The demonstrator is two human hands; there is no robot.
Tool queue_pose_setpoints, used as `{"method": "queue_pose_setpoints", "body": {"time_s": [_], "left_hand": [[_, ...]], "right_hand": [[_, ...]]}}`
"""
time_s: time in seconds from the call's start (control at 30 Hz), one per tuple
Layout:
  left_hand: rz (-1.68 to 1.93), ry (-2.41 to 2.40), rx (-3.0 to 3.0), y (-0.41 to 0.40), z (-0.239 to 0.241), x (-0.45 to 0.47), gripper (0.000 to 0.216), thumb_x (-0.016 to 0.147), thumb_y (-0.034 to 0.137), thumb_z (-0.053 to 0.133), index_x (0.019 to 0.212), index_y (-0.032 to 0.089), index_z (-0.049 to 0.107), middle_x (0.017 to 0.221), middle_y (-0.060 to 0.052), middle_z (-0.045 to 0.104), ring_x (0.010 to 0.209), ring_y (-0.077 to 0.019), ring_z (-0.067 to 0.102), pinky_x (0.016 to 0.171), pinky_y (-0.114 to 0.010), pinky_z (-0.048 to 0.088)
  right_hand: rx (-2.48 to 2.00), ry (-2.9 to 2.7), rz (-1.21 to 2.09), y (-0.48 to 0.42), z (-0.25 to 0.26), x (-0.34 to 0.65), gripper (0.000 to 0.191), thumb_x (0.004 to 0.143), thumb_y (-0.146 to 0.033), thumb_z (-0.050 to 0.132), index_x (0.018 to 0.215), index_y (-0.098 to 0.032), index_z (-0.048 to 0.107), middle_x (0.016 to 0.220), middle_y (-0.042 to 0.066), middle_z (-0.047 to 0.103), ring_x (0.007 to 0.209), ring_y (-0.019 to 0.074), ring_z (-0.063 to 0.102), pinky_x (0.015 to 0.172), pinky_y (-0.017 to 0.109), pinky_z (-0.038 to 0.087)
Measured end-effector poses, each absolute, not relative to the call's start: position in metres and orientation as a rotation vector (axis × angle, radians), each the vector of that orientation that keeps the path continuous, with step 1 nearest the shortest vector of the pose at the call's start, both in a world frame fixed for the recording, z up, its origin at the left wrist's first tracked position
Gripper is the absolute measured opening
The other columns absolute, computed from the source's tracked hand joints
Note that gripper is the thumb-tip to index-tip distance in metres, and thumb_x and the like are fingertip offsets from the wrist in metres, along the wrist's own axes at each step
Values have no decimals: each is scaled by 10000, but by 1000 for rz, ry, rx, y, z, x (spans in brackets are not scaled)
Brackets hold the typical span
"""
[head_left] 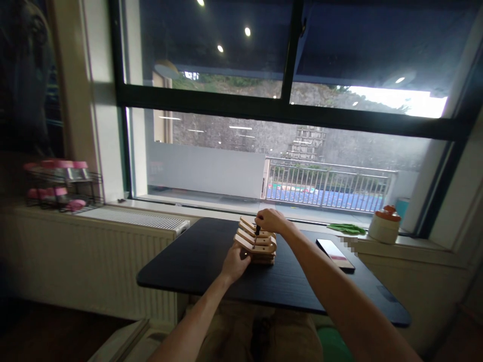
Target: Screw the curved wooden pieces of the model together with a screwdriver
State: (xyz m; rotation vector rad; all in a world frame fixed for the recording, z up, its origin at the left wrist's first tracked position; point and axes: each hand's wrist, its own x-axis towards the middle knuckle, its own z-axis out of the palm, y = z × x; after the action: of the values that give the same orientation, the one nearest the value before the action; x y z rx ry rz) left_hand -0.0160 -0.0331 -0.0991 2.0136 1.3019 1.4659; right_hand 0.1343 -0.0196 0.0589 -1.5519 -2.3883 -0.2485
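Gripping black-handled screwdriver, right fingers closed; left fingers clasping curved wooden rack.

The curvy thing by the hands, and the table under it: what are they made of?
The curvy thing looks like smooth, pale wood, maybe plywood, because its strips are light tan. The table seems to be wood or wood-look laminate, dark and fairly dull; faint grain-like streaks show on top, but they could be printed.

Shows a phone on the dark desk, an orange-topped jar on the windowsill and pink-topped containers on a wire rack.
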Motion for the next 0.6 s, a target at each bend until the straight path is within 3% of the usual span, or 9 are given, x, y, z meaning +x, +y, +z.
{"method": "queue_pose_setpoints", "body": {"time_s": [0.2, 0.4, 0.6], "left_hand": [[1474, 1322, 2016, -32, -101, -17, 339, 672, 123, 593, 1009, 163, 581, 1065, -57, 603, 1003, -170, 553, 900, -294, 425], [1481, 1307, 2013, -31, -101, -17, 332, 668, 113, 593, 997, 160, 586, 1042, -55, 610, 975, -161, 562, 871, -279, 438], [1475, 1314, 2010, -32, -101, -17, 324, 673, 119, 591, 994, 163, 588, 1047, -53, 609, 990, -163, 556, 877, -282, 435]], "right_hand": [[-1475, -2399, -106, -22, 61, 135, 321, 833, -349, 406, 1008, -218, 641, 928, 50, 662, 826, 158, 578, 675, 214, 372], [-1372, -2445, 168, -24, 65, 136, 349, 818, -200, 375, 1057, -193, 629, 772, 15, 667, 652, 102, 568, 626, 177, 378], [-1336, -2433, 68, -21, 62, 136, 339, 827, -219, 383, 1041, -171, 642, 827, 33, 672, 687, 111, 564, 632, 178, 376]]}}
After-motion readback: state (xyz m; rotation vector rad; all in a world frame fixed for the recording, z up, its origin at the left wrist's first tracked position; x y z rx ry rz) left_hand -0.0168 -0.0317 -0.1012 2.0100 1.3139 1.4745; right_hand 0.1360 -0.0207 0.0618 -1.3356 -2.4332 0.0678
